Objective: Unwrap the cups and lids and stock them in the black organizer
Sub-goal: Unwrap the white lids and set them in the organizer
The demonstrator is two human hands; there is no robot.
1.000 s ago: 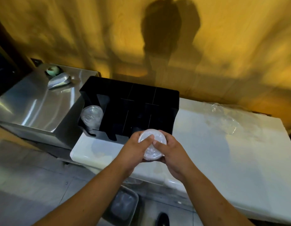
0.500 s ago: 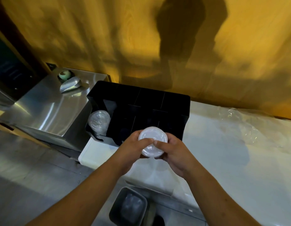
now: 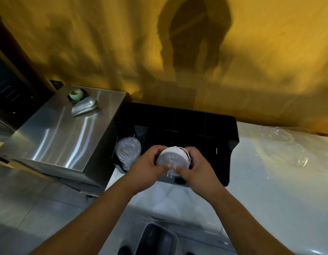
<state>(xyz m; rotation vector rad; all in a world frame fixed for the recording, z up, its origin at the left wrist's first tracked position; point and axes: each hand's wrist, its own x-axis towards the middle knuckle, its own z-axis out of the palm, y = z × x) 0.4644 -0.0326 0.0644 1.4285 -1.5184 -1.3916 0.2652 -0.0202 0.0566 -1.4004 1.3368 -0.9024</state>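
White counter w/ black organizer against yellow wall. Both arms reaching fwd; left hand & right hand together, clamping lid stack over organizer's near edge.

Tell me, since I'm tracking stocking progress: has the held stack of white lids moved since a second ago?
Yes. The stack of white lids, once just before the black organizer's front edge, is now over its front compartments.

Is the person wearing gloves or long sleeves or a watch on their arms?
No. The left hand and right hand are bare, with no gloves and no rings that can be seen. Both forearms are uncovered up to the picture's edge, so no sleeves show, and neither wrist has a watch or band.
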